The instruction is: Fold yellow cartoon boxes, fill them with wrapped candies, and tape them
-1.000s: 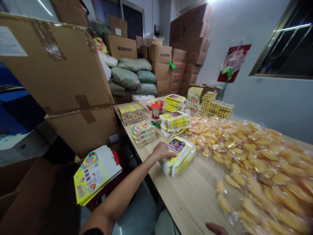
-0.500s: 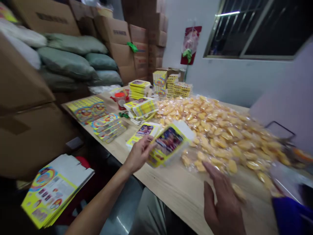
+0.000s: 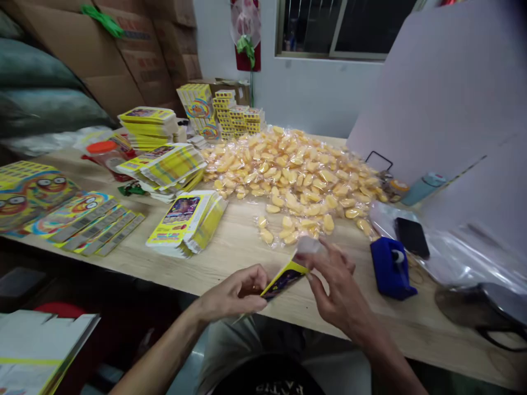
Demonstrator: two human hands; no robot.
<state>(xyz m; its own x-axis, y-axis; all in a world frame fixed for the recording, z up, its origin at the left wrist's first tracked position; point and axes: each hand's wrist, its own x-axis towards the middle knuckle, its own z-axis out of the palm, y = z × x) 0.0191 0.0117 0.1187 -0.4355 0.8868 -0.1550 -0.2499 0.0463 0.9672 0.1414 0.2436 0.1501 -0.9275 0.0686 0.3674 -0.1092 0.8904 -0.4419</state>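
A small yellow printed carton [image 3: 285, 280] is held tilted above the near edge of the table, between my two hands. Its lower left edge is pinched between the thumb and fingers of my left hand [image 3: 234, 292]. My right hand [image 3: 335, 282] grips the other end, its fingers at the pale flap and its thumb by the printed face. Just past them lie plastic-wrapped yellow pieces [image 3: 307, 225], in front of a large heap of the same [image 3: 288, 170]. To the left is a stack of flat cartons [image 3: 181, 219].
More carton stacks [image 3: 150, 129] and a red-lidded jar [image 3: 106, 156] stand at left. Finished-looking boxes [image 3: 197, 101] are piled at the back. At right are a blue tape dispenser [image 3: 387, 271], a black phone [image 3: 411, 237] and a dark mug [image 3: 481, 307].
My view has swung right. The carton, earlier in my left hand alone, has tipped edge-on and come nearer. My right hand, earlier apart with fingers spread, has closed on its flap end.
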